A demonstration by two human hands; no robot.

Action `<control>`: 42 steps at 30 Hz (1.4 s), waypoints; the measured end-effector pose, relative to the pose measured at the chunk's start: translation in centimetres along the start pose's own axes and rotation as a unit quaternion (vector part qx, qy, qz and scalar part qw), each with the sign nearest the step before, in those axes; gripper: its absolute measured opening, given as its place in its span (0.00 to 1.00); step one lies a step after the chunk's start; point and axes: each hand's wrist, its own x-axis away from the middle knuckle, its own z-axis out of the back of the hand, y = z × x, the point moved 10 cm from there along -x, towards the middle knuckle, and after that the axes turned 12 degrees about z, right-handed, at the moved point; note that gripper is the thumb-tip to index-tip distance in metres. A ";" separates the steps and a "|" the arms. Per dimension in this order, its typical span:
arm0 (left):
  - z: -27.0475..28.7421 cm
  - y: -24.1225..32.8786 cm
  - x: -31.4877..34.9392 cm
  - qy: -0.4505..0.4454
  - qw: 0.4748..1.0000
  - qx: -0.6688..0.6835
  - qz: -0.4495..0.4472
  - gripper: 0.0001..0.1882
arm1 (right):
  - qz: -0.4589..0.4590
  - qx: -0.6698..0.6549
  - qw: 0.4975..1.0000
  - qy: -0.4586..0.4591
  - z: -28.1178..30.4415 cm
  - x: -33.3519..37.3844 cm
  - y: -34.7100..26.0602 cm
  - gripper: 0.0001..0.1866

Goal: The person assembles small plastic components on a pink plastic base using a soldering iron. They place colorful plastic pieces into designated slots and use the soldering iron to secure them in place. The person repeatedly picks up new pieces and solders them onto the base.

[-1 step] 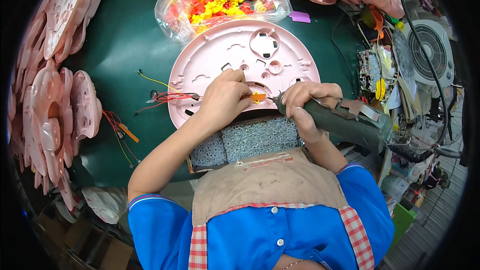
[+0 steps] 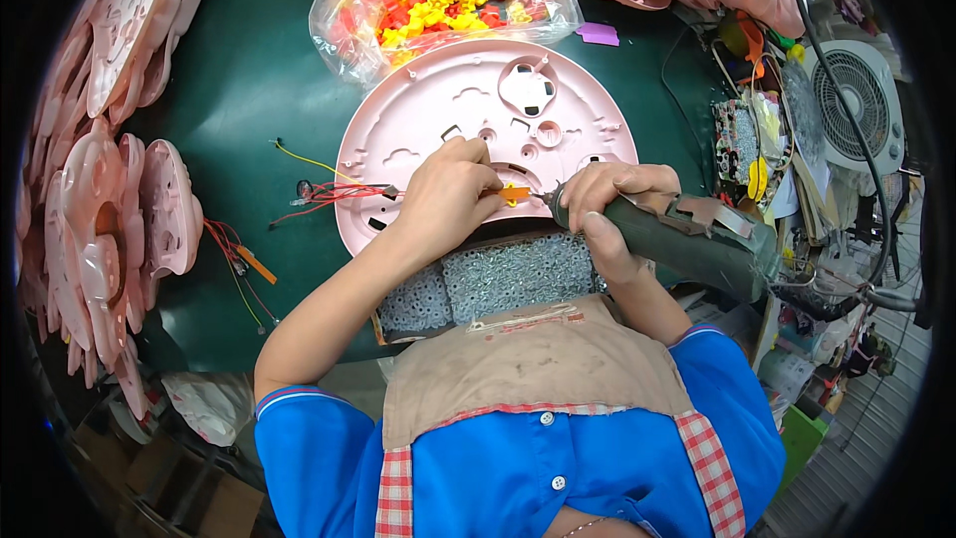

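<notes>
A pink half-round plastic shell lies on the table, its inner side with posts and openings facing up. Over its lower middle, my left hand is closed, fingertips pinching the left end of a small orange strip. Beside the strip shows a bit of a yellow part, mostly covered. My right hand is wrapped round a dark green power screwdriver, held lying sideways, its thin tip at the strip's right end. Red wires and a yellow wire run out leftward from under my left hand.
A box of small metal screws sits between the shell and my apron. Behind the shell rests a clear bag of red and yellow parts. Pink shells pile up at left. Another wire bundle lies there. A fan stands right.
</notes>
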 end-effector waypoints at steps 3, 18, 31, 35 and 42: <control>-0.1 0.0 0.0 0.004 1.000 -0.006 0.000 0.10 | -0.009 0.008 1.000 0.003 0.1 0.5 0.9 0.24; 0.0 -0.3 -0.2 0.010 1.000 0.001 0.002 0.10 | -0.005 -0.034 0.998 0.057 0.9 0.8 2.4 0.24; -0.2 -0.2 -0.2 0.004 1.000 -0.008 0.003 0.10 | -0.025 -0.034 0.998 0.052 1.0 1.2 2.5 0.24; -0.2 -0.1 -0.4 0.000 1.000 -0.006 0.008 0.09 | -0.012 -0.023 0.999 0.045 1.0 1.2 2.5 0.24; 0.5 -0.2 0.0 -0.003 1.000 0.020 -0.016 0.14 | -0.006 -0.105 0.989 0.106 1.0 0.2 0.1 0.25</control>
